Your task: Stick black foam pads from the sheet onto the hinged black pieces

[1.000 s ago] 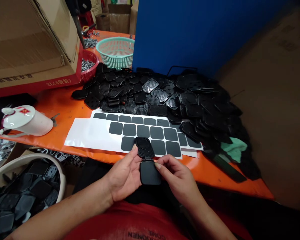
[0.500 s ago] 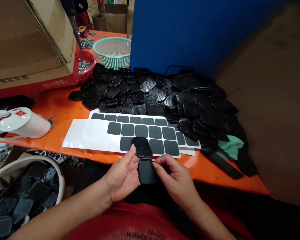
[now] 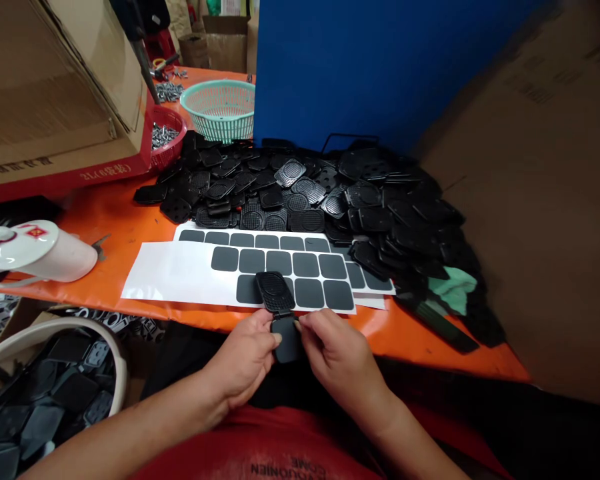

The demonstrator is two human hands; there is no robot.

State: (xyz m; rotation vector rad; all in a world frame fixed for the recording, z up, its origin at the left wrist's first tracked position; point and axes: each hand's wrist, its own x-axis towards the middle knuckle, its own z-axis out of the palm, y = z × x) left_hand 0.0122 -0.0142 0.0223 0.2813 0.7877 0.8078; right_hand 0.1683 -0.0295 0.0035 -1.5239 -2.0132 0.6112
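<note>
A black hinged plastic piece [image 3: 276, 292] is unfolded in front of me, its ribbed half with an oval towards the table and its smooth grey half towards my body. My left hand [image 3: 247, 357] is closed on the left side of the smooth half, thumb lying on top. At the right edge of that half, my right hand [image 3: 333, 347] pinches with thumb and forefinger. Just beyond lies a white sheet of dark grey rounded-square stickers [image 3: 306, 265], partly covered by the piece. Its left part is bare backing. Another sticker sheet [image 3: 255, 235] lies beneath it.
Behind the sheets spreads a heap of black hinged pieces [image 3: 300, 200]. A white lidded mug [image 3: 45, 250] stands left, above a bucket of black parts [image 3: 120, 347]. A green basket [image 3: 217, 107], red basket [image 3: 167, 157], green cloth [image 3: 453, 288], blue panel [image 3: 360, 67] and cardboard boxes [image 3: 70, 80] surround the table.
My left thumb has come down onto the smooth half, and the left fingers have closed around its edge. The right hand still pinches the right edge. The view has shifted slightly.
</note>
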